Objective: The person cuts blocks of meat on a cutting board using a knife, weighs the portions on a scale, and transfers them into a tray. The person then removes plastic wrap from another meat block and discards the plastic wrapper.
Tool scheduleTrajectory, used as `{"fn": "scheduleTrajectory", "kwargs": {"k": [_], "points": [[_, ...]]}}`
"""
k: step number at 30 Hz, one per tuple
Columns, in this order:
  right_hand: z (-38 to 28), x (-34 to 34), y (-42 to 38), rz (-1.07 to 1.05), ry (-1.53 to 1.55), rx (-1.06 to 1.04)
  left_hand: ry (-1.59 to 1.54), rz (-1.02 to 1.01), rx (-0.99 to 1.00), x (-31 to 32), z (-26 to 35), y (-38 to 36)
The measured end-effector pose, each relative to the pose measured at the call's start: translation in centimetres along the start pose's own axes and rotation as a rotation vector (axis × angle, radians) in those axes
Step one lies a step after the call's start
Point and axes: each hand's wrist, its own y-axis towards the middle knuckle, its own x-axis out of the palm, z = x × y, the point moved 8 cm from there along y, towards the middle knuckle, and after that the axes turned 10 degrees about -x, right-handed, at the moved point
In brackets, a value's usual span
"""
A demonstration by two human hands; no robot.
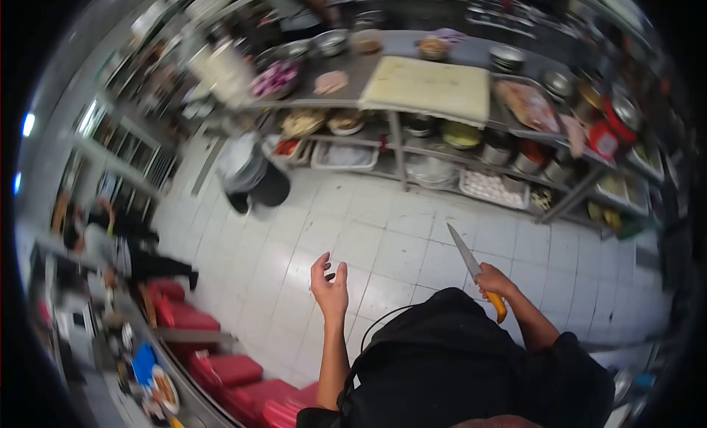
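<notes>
Right hand (492, 279) closed round a knife (475, 269) by its orange handle, blade angled up and away over the white tiled floor (383, 236). Left hand (329, 284) raised, empty, fingers loosely spread. Likely risk: walking with a bare blade pointed forward, close to the free hand; a slip on tile could bring a cut. Farther off, a steel counter (368, 71) bearing a pale cutting board (428, 88), bowls and trays below. No legible writing anywhere.

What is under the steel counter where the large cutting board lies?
Under the steel counter with the cutting board, a lower shelf carries bowls, pots and a tray of eggs. The bowls' contents are too blurred to name; the counter hides the shelf's rear.
</notes>
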Motion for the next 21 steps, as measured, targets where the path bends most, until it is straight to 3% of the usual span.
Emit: {"fn": "scheduleTrajectory", "kwargs": {"k": [6,11,13,14,16,17,19,21], "points": [[4.2,-8.5,-2.5,0.23,0.164,0.048,-0.032,-0.383,0.231,16.6,9.6,1.7],[7.9,-11.2,-3.3,0.394,0.36,0.066,-0.093,-0.72,0.256,28.4,16.4,0.4],[8.5,-11.6,-3.9,0.435,0.41,0.109,-0.184,-0.982,0.129,33.7,17.7,-0.6],[8.7,-11.9,-4.1,0.462,0.443,0.135,-0.182,-0.998,0.121,35.7,19.1,-0.9],[9.1,-12.4,-4.5,0.508,0.492,0.176,-0.296,-1.214,0.019,40.0,21.8,-2.6],[9.2,-12.8,-4.7,0.552,0.532,0.196,-0.298,-1.229,0.007,42.2,22.5,-2.7],[8.8,-13.6,-5.0,0.614,0.551,0.203,-0.462,-1.314,-0.204,47.5,24.4,-3.0],[8.3,-14.8,-5.0,0.685,0.582,0.238,-0.485,-1.266,-0.192,53.4,26.0,-2.4]]}}
